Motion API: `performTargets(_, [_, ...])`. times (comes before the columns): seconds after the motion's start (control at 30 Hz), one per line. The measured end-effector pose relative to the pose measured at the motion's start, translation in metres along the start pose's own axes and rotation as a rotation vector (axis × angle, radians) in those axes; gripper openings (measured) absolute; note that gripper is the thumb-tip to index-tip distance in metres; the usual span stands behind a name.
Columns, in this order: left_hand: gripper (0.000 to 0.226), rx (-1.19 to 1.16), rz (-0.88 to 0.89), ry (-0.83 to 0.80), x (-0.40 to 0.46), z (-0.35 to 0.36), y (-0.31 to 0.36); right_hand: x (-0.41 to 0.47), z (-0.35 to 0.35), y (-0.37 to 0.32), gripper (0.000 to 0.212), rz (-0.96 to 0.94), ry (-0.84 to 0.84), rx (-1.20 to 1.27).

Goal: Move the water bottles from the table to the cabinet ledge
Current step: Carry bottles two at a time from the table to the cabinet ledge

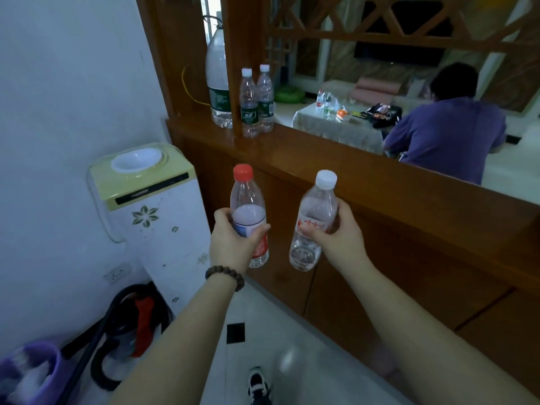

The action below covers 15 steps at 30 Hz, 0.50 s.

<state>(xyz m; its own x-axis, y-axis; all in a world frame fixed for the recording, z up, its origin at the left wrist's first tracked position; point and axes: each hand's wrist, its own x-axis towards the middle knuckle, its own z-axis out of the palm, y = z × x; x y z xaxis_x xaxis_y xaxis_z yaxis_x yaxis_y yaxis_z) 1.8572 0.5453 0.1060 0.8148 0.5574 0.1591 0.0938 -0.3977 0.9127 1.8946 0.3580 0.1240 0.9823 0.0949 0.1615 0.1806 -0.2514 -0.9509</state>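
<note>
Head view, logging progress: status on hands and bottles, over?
Left hand grips red-capped clear plastic bottle; right hand grips white-capped clear plastic bottle. Wooden cabinet ledge ahead, unobstructed.

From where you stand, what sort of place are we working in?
Most likely a home, at a wooden divider cabinet between a passage and a living area. A water dispenser stands against the wall, a cloth-covered table with bottles sits beyond the ledge, and a vacuum cleaner lies on the tiled floor.
</note>
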Motion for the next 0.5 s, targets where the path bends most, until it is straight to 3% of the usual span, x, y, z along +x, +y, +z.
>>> performTargets(0.23, [0.068,-0.04,0.136,0.068,0.147,0.032,0.026,0.163,0.024,-0.028,0.078,-0.133,0.042,0.022])
performTargets(0.5, [0.069,-0.004,0.201,0.126,0.294,0.07,0.048,0.323,0.052,-0.04,0.076,-0.127,0.033,0.014])
